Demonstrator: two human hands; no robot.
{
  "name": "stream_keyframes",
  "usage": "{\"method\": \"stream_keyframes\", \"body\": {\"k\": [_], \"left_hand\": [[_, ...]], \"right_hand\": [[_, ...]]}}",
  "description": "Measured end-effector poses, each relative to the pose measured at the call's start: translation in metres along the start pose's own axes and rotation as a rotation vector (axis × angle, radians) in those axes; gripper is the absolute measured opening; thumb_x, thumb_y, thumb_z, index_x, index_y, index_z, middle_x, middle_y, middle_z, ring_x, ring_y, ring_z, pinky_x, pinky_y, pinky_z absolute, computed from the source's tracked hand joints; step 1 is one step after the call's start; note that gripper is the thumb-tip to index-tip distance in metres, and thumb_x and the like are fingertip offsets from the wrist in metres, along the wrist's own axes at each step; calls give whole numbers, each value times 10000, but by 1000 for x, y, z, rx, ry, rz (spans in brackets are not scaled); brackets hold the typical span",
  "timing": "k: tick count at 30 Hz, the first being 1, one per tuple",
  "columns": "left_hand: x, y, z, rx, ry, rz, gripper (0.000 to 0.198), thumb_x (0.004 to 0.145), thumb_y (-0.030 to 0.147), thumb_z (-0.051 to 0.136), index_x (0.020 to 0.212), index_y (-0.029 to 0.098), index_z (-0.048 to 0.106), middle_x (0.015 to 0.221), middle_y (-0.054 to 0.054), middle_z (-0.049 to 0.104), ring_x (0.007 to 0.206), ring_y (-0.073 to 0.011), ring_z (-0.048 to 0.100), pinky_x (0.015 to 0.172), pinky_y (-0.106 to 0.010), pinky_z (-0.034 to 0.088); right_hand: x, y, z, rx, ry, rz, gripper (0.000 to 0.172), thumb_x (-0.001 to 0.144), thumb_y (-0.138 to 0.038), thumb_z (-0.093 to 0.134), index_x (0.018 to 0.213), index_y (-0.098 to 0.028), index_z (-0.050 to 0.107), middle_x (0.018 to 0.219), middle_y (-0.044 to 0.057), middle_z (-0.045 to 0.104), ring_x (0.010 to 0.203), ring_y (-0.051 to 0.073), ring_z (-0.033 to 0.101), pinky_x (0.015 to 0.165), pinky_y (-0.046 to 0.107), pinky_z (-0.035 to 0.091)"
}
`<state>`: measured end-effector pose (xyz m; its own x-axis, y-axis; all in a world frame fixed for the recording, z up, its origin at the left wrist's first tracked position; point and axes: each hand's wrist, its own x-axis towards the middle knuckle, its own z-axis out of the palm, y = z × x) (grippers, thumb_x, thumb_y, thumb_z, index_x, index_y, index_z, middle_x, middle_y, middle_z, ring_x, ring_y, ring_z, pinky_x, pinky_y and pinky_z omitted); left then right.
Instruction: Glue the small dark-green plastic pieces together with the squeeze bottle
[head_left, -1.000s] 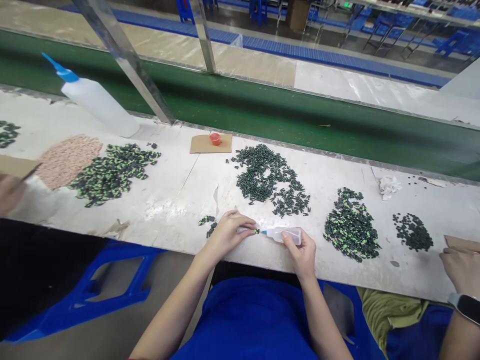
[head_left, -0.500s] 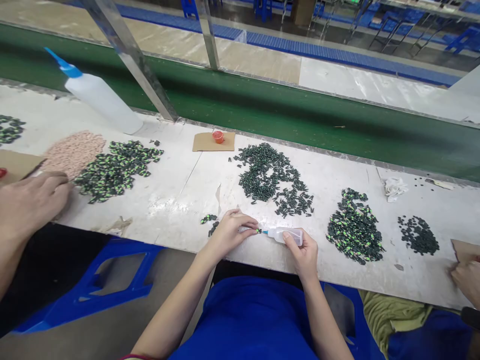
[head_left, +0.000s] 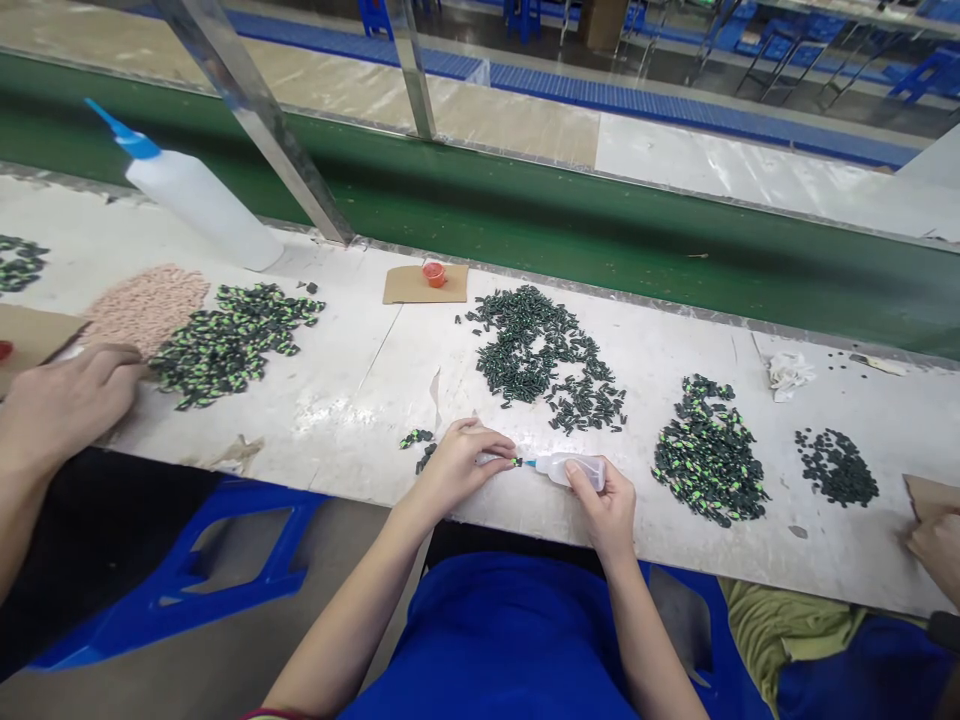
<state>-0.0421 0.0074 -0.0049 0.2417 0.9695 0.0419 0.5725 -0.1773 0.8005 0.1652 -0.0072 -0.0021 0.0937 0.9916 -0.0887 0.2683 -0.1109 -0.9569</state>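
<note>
Between the thumb and fingers of my left hand [head_left: 466,462] is a small black and green piece [head_left: 517,462], pinched at the fingertips. My right hand [head_left: 609,505] is closed round a small clear squeeze bottle [head_left: 559,467] lying nearly level. Its blue nozzle [head_left: 530,463] points left, right at the small piece; whether they touch I cannot tell. A few more black and green pieces [head_left: 417,438] lie just left of my left hand. Beyond my hands spreads a heap of small dark cylindrical pieces [head_left: 517,370].
Right of me lie a black and green heap [head_left: 709,465] and black bits [head_left: 836,468]. A red cup [head_left: 433,274] stands on cardboard [head_left: 405,285]. A large white bottle [head_left: 202,205] leans back left. Other people's hands [head_left: 71,400] rest at both sides. A metal post [head_left: 262,130] rises behind.
Both my hands hold the same pose, the nozzle still at the small piece. The view has shifted very slightly. At the far right, another person's hand has moved a little.
</note>
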Motion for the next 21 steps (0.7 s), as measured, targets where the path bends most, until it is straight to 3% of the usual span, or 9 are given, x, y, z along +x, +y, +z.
{"method": "stream_keyframes", "body": {"k": [21], "left_hand": [[0,2,-1,-24,-22,-40,83,776,238,678,857,223,669,873,-8,765,814,-201,712,1041,-447,321]], "right_hand": [[1,3,-1,30,33,-36,291,740,-416,641,589,-176,572,517,-36,487,498,111,433,472,231,352]]}}
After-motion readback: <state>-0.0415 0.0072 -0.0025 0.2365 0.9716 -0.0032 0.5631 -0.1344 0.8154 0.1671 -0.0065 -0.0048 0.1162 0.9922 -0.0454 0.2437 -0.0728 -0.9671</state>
